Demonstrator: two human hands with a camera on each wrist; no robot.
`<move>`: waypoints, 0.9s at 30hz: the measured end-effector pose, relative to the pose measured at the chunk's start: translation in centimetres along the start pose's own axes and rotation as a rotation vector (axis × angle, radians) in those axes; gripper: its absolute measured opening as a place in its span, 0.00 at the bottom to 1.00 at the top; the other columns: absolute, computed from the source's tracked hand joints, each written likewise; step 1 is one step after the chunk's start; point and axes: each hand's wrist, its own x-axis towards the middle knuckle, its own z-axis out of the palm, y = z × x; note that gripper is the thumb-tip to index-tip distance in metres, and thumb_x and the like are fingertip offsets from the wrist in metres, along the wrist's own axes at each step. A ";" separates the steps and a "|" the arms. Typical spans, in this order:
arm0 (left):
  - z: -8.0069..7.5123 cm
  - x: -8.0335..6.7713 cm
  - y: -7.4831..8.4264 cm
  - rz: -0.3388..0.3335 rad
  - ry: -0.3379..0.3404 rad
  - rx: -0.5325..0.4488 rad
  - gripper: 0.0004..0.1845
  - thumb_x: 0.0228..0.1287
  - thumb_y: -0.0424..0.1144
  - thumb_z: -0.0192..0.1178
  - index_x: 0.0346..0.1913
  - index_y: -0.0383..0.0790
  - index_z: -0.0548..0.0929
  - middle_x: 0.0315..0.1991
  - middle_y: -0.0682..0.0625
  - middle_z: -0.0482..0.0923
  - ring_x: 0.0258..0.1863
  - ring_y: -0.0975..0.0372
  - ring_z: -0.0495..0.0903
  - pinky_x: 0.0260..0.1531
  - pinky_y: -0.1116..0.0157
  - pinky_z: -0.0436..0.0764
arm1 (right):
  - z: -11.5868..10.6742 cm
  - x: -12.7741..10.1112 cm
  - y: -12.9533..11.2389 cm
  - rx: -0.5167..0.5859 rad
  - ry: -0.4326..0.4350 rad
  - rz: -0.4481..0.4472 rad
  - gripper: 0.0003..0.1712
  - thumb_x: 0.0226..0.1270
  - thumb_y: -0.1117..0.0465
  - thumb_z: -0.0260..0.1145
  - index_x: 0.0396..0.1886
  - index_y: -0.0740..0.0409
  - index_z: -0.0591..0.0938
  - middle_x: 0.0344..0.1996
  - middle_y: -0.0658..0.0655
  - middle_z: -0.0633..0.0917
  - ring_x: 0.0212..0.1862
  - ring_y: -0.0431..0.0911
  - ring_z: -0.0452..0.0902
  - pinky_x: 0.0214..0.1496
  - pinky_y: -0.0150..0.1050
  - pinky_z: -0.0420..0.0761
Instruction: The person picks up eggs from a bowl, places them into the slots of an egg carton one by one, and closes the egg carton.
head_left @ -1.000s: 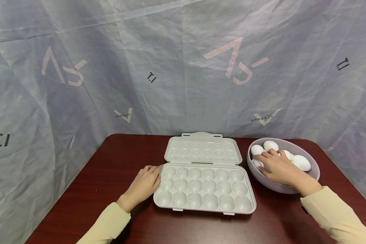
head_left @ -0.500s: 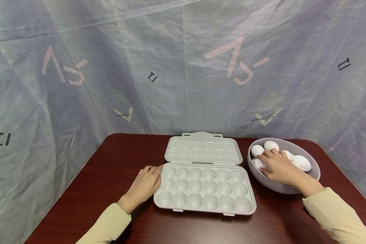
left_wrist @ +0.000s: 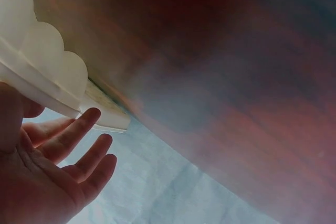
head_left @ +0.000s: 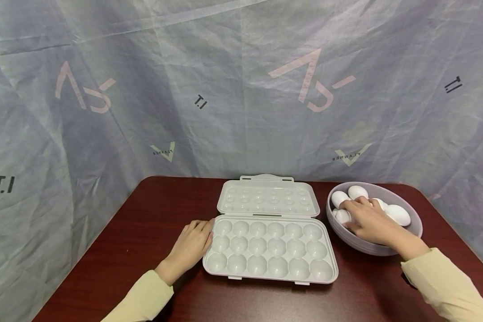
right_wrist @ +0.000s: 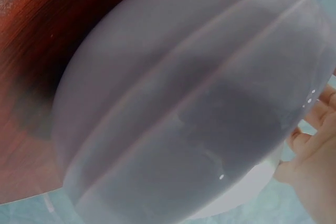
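Note:
In the head view my right hand (head_left: 370,221) reaches over the near rim of a lilac bowl (head_left: 374,249), its thumb and fingers around a white egg (head_left: 343,217) at the bowl's left side. Several other white eggs (head_left: 398,215) lie in the bowl. The right wrist view is mostly filled by the bowl's outer wall (right_wrist: 157,103); the hand (right_wrist: 315,161) shows at the right edge. My left hand (head_left: 191,246) touches the left edge of a white plastic egg tray (head_left: 270,248) with round hollows. Its fingers extend along the tray's side in the left wrist view.
The tray's hinged lid (head_left: 268,197) lies folded back behind it. All stand on a dark red-brown table (head_left: 153,205). A grey printed cloth (head_left: 241,89) hangs behind the table's back edge.
My right hand's fingers have shifted slightly to the right with the egg between them, uncovering more white beneath at the bowl's left. The left hand has stayed at the tray's edge.

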 end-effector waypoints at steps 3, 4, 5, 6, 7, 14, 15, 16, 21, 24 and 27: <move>-0.1 0.0 0.1 0.002 0.003 -0.004 0.20 0.62 0.38 0.53 0.56 0.35 0.75 0.44 0.46 0.80 0.45 0.51 0.75 0.45 0.54 0.74 | 0.1 -0.1 0.0 0.009 0.016 -0.005 0.21 0.43 0.63 0.71 0.39 0.53 0.76 0.30 0.46 0.77 0.41 0.49 0.70 0.41 0.51 0.62; -0.1 0.0 0.1 0.002 0.003 -0.005 0.19 0.62 0.37 0.53 0.56 0.35 0.75 0.44 0.46 0.80 0.44 0.51 0.75 0.45 0.54 0.74 | 0.1 -0.1 0.0 0.010 0.022 -0.006 0.21 0.43 0.63 0.71 0.40 0.54 0.76 0.31 0.47 0.78 0.41 0.49 0.70 0.41 0.52 0.62; -0.1 0.0 0.1 0.002 0.002 -0.005 0.19 0.62 0.37 0.53 0.56 0.34 0.74 0.44 0.45 0.80 0.44 0.51 0.75 0.45 0.54 0.74 | 0.1 -0.1 0.1 0.013 0.028 -0.010 0.22 0.42 0.63 0.71 0.41 0.54 0.76 0.33 0.48 0.78 0.42 0.50 0.70 0.40 0.52 0.62; -0.1 0.0 0.2 0.001 0.003 -0.007 0.19 0.62 0.37 0.53 0.56 0.34 0.74 0.44 0.45 0.80 0.44 0.51 0.75 0.45 0.54 0.74 | 0.1 -0.1 0.1 0.015 0.034 -0.013 0.22 0.43 0.63 0.71 0.42 0.55 0.76 0.34 0.49 0.79 0.42 0.50 0.70 0.41 0.52 0.62; -0.2 0.0 0.2 0.001 0.004 -0.007 0.19 0.62 0.37 0.53 0.56 0.34 0.75 0.44 0.45 0.80 0.44 0.51 0.75 0.45 0.54 0.74 | 0.1 -0.1 0.1 0.018 0.042 -0.016 0.23 0.43 0.63 0.71 0.43 0.56 0.77 0.36 0.50 0.79 0.43 0.51 0.70 0.41 0.53 0.62; 0.0 0.0 0.1 0.009 0.020 -0.003 0.19 0.62 0.37 0.54 0.56 0.34 0.75 0.43 0.45 0.80 0.44 0.51 0.75 0.44 0.54 0.74 | -0.4 0.3 0.2 0.015 0.100 -0.038 0.24 0.43 0.62 0.71 0.45 0.57 0.78 0.40 0.54 0.80 0.45 0.52 0.69 0.40 0.52 0.63; 0.0 0.0 0.1 0.012 0.025 -0.001 0.20 0.62 0.37 0.54 0.55 0.34 0.75 0.43 0.45 0.80 0.44 0.51 0.76 0.44 0.54 0.74 | -0.5 0.4 0.2 0.015 0.108 -0.041 0.24 0.43 0.62 0.71 0.45 0.58 0.77 0.40 0.54 0.80 0.45 0.52 0.69 0.40 0.52 0.63; 0.1 0.0 0.1 0.014 0.028 0.002 0.20 0.62 0.37 0.54 0.55 0.34 0.75 0.43 0.45 0.80 0.43 0.51 0.76 0.43 0.54 0.74 | -0.5 0.4 0.2 0.015 0.115 -0.044 0.24 0.43 0.62 0.71 0.45 0.58 0.77 0.40 0.55 0.80 0.45 0.52 0.69 0.40 0.53 0.63; 0.1 0.0 0.1 0.012 0.027 0.005 0.20 0.62 0.37 0.54 0.56 0.34 0.75 0.43 0.45 0.80 0.44 0.51 0.75 0.43 0.54 0.74 | -0.7 0.9 0.2 0.027 0.164 -0.068 0.25 0.45 0.61 0.71 0.46 0.58 0.76 0.38 0.56 0.79 0.45 0.52 0.69 0.42 0.52 0.63; 0.1 -0.1 0.0 0.009 0.016 0.001 0.20 0.62 0.37 0.53 0.56 0.34 0.74 0.44 0.45 0.80 0.44 0.51 0.75 0.43 0.54 0.74 | -0.8 1.3 0.1 0.036 0.195 -0.087 0.25 0.45 0.61 0.71 0.46 0.58 0.76 0.39 0.57 0.78 0.46 0.53 0.69 0.43 0.53 0.62; 0.1 -0.1 0.0 0.010 0.009 0.003 0.20 0.62 0.37 0.53 0.56 0.34 0.74 0.44 0.45 0.80 0.44 0.51 0.76 0.43 0.54 0.74 | -1.0 1.7 -0.3 0.048 0.228 -0.100 0.24 0.46 0.61 0.70 0.46 0.59 0.76 0.40 0.58 0.79 0.47 0.55 0.68 0.44 0.54 0.62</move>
